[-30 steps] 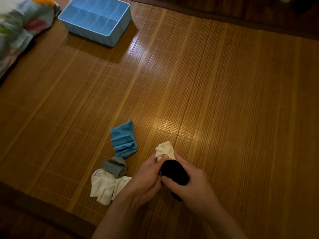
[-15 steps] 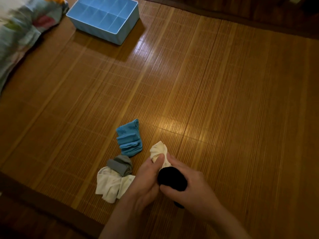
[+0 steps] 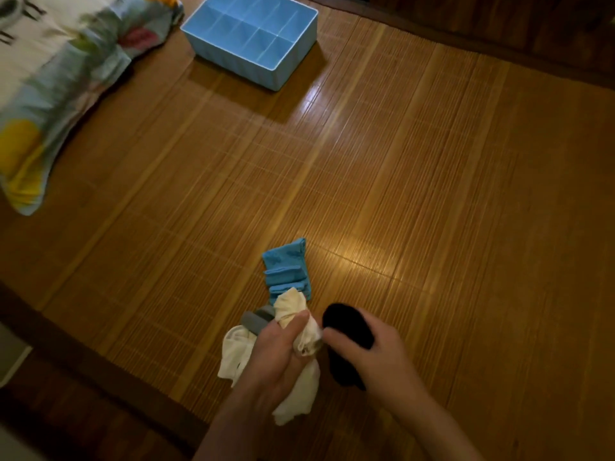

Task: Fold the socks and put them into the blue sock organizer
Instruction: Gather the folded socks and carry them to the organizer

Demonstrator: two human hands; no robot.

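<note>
The left hand (image 3: 276,357) grips a cream sock (image 3: 301,331), thumb curled over it; the right hand (image 3: 372,354) holds a black sock (image 3: 346,324), apparently wrapped round it; both low over the bamboo mat (image 3: 432,194); the blue sock organizer (image 3: 233,56) sits well apart at the far left, its compartments open

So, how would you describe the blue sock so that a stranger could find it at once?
Start from the big bamboo mat and look near its front edge. The blue sock lies there in pleats, just beyond the cream sock that the left hand holds. Of the socks, it alone is blue, and no hand holds it.
</note>
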